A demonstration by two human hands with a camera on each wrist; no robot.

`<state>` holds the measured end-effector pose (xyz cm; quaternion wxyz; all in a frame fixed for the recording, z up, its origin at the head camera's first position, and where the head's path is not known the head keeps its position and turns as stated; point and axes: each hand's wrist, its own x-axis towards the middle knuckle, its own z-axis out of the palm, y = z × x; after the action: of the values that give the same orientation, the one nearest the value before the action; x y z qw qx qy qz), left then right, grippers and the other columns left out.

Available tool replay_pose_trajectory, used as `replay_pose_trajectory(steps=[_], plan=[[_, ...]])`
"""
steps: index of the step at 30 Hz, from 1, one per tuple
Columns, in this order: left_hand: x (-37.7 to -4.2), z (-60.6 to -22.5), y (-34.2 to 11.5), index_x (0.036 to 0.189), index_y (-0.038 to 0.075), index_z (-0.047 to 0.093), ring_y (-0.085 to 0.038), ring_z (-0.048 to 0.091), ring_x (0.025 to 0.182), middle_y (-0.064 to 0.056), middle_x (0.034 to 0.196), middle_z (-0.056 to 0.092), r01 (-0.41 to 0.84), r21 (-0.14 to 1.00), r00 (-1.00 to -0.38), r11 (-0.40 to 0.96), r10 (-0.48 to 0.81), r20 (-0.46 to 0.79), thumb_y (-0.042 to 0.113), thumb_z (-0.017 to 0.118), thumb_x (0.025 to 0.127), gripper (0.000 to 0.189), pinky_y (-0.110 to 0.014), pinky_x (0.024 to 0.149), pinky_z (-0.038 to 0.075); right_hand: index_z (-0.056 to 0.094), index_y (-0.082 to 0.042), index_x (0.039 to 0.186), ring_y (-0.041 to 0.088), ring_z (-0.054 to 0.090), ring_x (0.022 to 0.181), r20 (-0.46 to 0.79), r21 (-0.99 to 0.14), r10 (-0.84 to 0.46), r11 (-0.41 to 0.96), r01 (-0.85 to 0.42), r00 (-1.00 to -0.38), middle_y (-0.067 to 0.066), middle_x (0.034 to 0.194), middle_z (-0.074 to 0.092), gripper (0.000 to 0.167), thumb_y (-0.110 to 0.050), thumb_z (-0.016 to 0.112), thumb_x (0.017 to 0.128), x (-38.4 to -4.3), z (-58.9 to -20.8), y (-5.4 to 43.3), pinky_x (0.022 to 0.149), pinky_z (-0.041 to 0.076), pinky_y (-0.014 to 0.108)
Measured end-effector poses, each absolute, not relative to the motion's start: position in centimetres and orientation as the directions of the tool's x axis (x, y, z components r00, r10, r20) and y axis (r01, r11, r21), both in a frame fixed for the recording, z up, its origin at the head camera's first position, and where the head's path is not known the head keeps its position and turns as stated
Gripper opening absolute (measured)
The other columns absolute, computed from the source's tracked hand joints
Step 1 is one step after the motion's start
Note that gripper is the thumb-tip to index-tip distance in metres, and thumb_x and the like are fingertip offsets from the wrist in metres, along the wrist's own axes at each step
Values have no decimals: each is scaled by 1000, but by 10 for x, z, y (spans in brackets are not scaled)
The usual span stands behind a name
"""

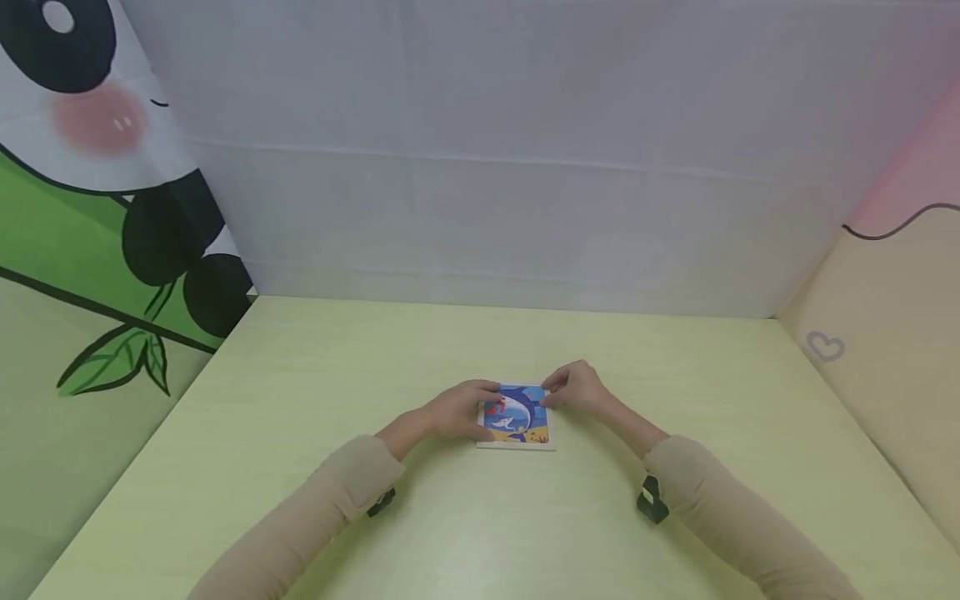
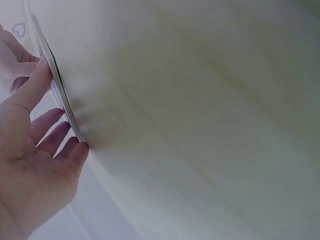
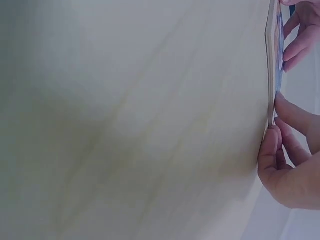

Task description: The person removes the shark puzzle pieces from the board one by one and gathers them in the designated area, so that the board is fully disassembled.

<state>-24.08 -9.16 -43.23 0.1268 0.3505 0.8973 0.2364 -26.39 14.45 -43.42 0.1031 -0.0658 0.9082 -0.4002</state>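
Note:
A small square picture board [image 1: 516, 417] with a pale rim lies flat on the table between both hands. Its picture has a dark blue and white dolphin-like animal, blue water and a yellow bottom. At its left side the left hand [image 1: 459, 410] holds it, thumb near the lower left and fingers by the upper edge. On the opposite side, near the upper right corner, the right hand [image 1: 577, 390] pinches the edge with curled fingers. In the left wrist view the board [image 2: 62, 95] appears edge-on, its picture mostly hidden. The right wrist view also shows the board's thin side [image 3: 270, 65].
The pale yellow table [image 1: 480, 525] spreads around the board. Behind it rises a white cloth wall [image 1: 480, 225]. Painted side panels stand left [image 1: 82, 467] and right [image 1: 885, 367]. Dark wrist devices sit below the left [image 1: 381, 502] and right [image 1: 652, 500] sleeves.

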Motion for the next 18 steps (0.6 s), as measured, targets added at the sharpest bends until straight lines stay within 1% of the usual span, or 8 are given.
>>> replay_pose_trajectory(steps=[7, 13, 18], plan=[[-240, -432, -92, 128, -1, 49, -33, 31, 130, -15, 140, 37, 570, 497, -720, 654, 689, -81, 23, 72, 77, 60, -44, 107, 25, 68, 0, 89, 16, 55, 73, -161, -736, -201, 676, -18, -966, 6, 80, 63, 25, -7, 78, 67, -265, -434, 144, 61, 47, 23], [-240, -429, -92, 129, 0, 48, -34, 29, 131, -15, 142, 35, 592, 479, -703, 648, 706, -85, 22, 70, 79, 59, -45, 108, 24, 67, 0, 88, 15, 56, 73, -137, -743, -213, 668, -42, -967, 6, 81, 64, 27, -7, 79, 66, -266, -433, 145, 64, 49, 24], [-238, -427, -91, 129, 0, 47, -34, 28, 131, -15, 142, 35, 585, 486, -704, 649, 704, -92, 22, 70, 79, 59, -46, 107, 24, 66, 1, 88, 15, 58, 72, -136, -755, -204, 655, -32, -970, 6, 80, 65, 27, -6, 79, 65, -265, -435, 145, 65, 50, 25]])
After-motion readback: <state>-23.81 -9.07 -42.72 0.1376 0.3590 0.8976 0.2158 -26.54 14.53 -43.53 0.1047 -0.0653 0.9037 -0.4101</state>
